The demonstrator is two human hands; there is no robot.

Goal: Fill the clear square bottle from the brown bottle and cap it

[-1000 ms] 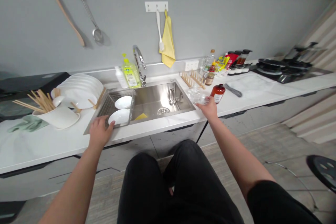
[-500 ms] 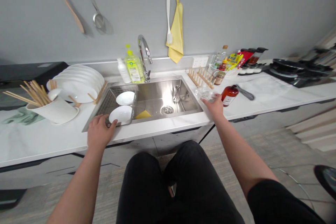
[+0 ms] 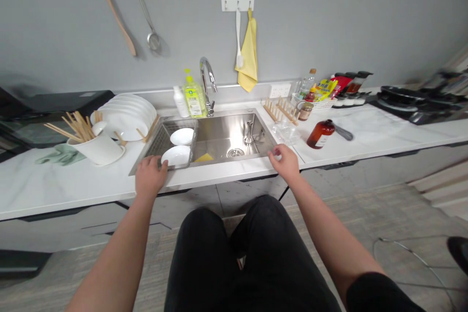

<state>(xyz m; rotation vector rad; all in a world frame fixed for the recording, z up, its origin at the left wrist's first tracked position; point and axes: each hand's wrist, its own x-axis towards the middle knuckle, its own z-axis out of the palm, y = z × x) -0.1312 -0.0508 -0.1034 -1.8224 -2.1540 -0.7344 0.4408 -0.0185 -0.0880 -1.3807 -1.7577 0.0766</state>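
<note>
My left hand (image 3: 149, 175) lies over the front left edge of the sink (image 3: 226, 162), fingers spread, its thumb beside the wire drainer basket (image 3: 158, 135). Two white bowls, a rear bowl (image 3: 182, 136) and a front bowl (image 3: 176, 156), sit in that basket. By the sink's front right corner is my right hand (image 3: 285, 162), its fingers curled with a gap between thumb and forefinger and nothing visible in them. Just beyond it are some clear, glass-like pieces (image 3: 285, 132), too faint to name surely. A brown bottle (image 3: 321, 134) stands to their right.
A chrome faucet (image 3: 207, 83) rises behind the sink, beside a soap bottle (image 3: 194, 100). Leftward are white plates (image 3: 127, 122) in a rack and a chopstick holder (image 3: 97, 148). A wooden rack (image 3: 280, 111), a condiment basket (image 3: 323, 104) and a stove (image 3: 405, 102) are rightward.
My right hand has drawn back from the clear pieces, moving left and nearer to me, to the sink's right corner. My left hand stays at the left edge. The camera view has shifted slightly.
</note>
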